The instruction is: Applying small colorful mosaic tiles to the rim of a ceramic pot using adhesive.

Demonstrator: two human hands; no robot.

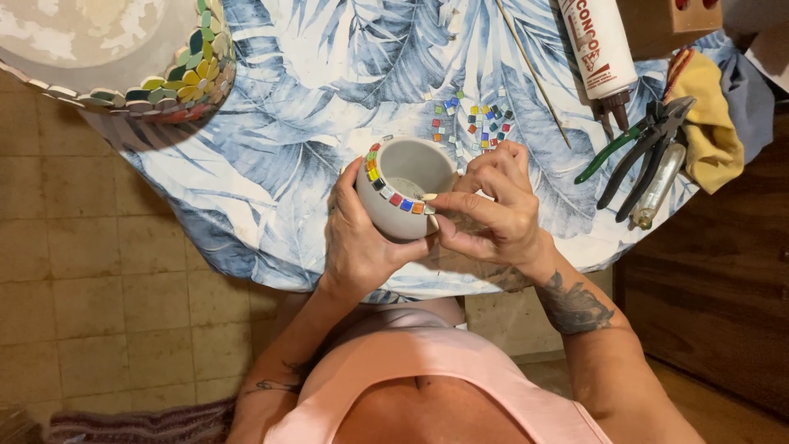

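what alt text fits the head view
Seen from above, a left hand holds a small grey pot while the right hand presses a tile onto its rim. Loose tiles, pliers and a glue tube lie on a leaf-print tablecloth.

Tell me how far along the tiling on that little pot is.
Done: a short run of coloured tiles sits along the rim of the small grey pot, covering only the near side. In hand: the left hand cradles the pot while the right hand presses at the end of that row. Left: the rest of the rim and the body are bare; loose tiles wait on the leaf-print tablecloth.
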